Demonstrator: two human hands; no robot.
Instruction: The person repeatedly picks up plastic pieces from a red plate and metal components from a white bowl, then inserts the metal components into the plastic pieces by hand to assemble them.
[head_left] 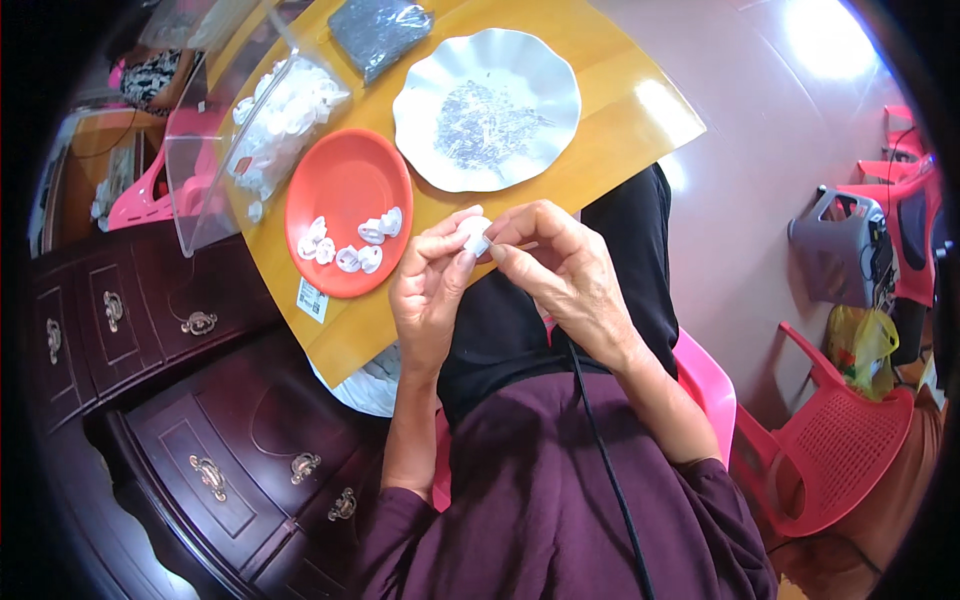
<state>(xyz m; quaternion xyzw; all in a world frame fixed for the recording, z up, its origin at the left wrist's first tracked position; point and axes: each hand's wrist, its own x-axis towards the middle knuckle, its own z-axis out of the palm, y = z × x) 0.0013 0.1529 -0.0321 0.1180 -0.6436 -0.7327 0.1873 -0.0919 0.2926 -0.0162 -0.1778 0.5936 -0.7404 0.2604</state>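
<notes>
Just past the table's near edge, above my lap, my left hand (pixel 432 290) pinches a small white plastic part (pixel 475 236) between thumb and fingers. My right hand (pixel 565 275) meets it from the other side, thumb and forefinger closed together against the part; whatever they hold is too small to make out. Beyond my left hand lies an oval red plate (pixel 345 185) with several similar white plastic parts (pixel 347 258) along its near side. A white wavy-rimmed plate (pixel 540 75) holds a heap of tiny thin metal pieces (pixel 490 125).
A clear plastic bag of white parts (pixel 290 110) stands left on the yellow wooden table (pixel 630 70), near a dark grey packet (pixel 378 32). Dark wooden drawers (pixel 220 460) fill the left. Pink plastic chairs (pixel 840 440) and a grey plastic stool-like box (pixel 840 250) stand right.
</notes>
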